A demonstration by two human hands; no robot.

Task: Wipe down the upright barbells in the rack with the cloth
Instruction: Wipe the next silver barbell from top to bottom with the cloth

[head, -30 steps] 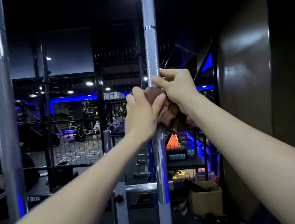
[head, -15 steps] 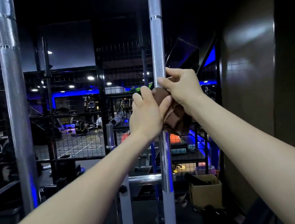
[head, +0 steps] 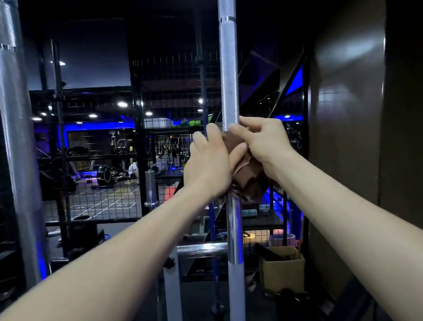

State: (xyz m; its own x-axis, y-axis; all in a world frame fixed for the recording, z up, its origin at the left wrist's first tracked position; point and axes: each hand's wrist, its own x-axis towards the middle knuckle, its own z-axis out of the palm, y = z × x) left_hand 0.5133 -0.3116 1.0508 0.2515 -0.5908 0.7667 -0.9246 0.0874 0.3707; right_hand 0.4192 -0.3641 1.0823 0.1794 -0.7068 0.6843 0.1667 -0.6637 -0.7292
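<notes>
At the middle of the view, an upright barbell [head: 229, 78] is clasped by 2 hands through a brown cloth [head: 247, 177]. The cloth is wrapped around the shaft and gripped by the left hand [head: 211, 165], fingers curled round it, and pinched from the other side by the right hand [head: 264, 140]. A second, thicker barbell [head: 17, 130] is seen well apart at the left.

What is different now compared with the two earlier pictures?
Little: both hands, left hand and right hand, grip the brown cloth around the barbell as before. Only the camera view shifted; the thick bar on the left looks nearer.
</notes>
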